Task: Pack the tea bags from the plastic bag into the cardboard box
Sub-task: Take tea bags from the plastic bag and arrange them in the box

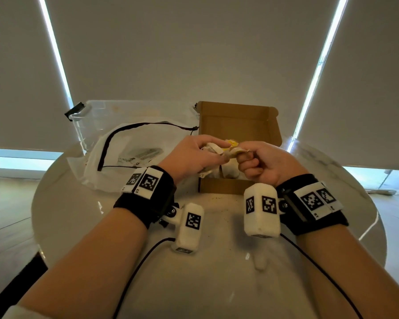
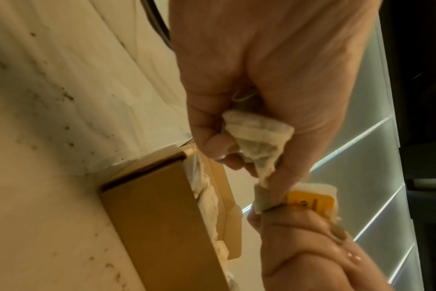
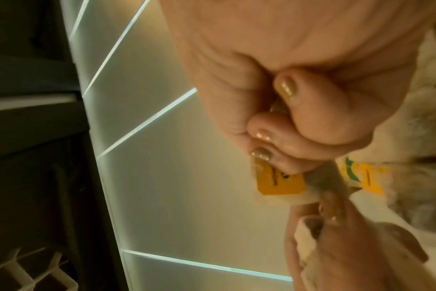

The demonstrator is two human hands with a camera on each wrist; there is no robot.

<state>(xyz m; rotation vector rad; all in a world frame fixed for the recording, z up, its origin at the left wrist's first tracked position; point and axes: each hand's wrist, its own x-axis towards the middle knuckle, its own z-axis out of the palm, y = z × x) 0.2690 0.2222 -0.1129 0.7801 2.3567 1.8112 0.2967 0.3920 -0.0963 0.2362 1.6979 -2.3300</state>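
Both hands meet just above the open cardboard box (image 1: 217,186) (image 2: 159,226). My left hand (image 1: 195,155) (image 2: 249,122) grips a bunch of pale tea bags (image 1: 213,148) (image 2: 259,137) in its curled fingers. My right hand (image 1: 260,162) (image 3: 299,122) pinches one tea bag by its yellow tag (image 1: 232,149) (image 2: 309,200) (image 3: 279,183), pulling at the bunch. Other tea bags (image 2: 207,196) lie inside the box. The white plastic bag (image 1: 124,157) with a dark zip edge lies flat on the table left of the box.
A round white table (image 1: 205,261) holds everything. A clear plastic bin (image 1: 97,116) stands behind the plastic bag. The box's lid flap (image 1: 237,120) stands up at the back. Dark crumbs dot the table in front of the box.
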